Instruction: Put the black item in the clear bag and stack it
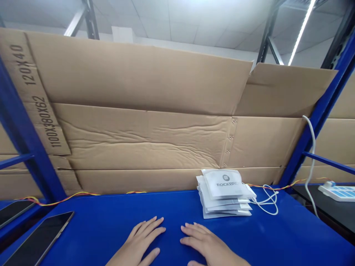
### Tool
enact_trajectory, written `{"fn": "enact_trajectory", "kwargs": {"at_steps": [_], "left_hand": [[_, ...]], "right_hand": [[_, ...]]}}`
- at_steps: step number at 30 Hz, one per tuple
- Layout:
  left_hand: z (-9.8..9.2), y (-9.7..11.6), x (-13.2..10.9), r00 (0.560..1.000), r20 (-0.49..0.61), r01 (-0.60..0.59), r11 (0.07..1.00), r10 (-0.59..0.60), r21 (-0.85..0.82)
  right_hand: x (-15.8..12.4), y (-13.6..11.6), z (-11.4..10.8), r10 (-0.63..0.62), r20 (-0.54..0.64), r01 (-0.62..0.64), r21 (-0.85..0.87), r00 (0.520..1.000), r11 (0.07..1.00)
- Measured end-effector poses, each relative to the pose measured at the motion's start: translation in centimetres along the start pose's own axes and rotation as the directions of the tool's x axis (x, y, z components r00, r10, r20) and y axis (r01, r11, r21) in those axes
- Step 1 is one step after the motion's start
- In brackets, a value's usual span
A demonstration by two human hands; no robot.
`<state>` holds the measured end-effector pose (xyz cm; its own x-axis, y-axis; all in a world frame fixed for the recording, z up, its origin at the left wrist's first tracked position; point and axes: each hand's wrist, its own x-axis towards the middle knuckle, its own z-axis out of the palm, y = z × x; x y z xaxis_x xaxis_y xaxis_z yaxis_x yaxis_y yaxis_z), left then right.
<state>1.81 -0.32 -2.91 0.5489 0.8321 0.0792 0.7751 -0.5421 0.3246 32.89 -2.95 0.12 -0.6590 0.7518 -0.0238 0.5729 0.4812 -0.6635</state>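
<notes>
Blue shelf top (116, 210): both hands near front edge, well apart
Left hand (138, 238): flat, open, empty; black tablet (39, 240) further left
Right hand (209, 245): flat, open, empty, nearer stack
White pouch stack (224, 192): back edge, up-right of rt hand, long axis approx along edge; white cable (267, 202) just right

Bare left hand (140, 240), bare right hand (208, 244)

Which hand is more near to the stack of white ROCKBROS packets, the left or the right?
Right. The right hand rests on the blue shelf in front of the stack of white packets, not touching it. The left hand lies farther away, beyond the right hand.
</notes>
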Motion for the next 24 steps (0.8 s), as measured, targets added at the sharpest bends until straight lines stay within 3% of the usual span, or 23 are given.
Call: {"fn": "enact_trajectory", "kwargs": {"at_steps": [9,24], "left_hand": [[-0.12,0.14,0.07,0.999,0.041,0.025,1.000,-0.026,0.015],[0.16,-0.21,0.01,1.000,-0.004,-0.008,1.000,0.008,0.007]], "right_hand": [[0.00,-0.22,-0.13,0.005,-0.001,-0.005,-0.006,1.000,1.000],[0.06,-0.20,-0.13,0.007,-0.010,-0.007,0.010,1.000,1.000]]}}
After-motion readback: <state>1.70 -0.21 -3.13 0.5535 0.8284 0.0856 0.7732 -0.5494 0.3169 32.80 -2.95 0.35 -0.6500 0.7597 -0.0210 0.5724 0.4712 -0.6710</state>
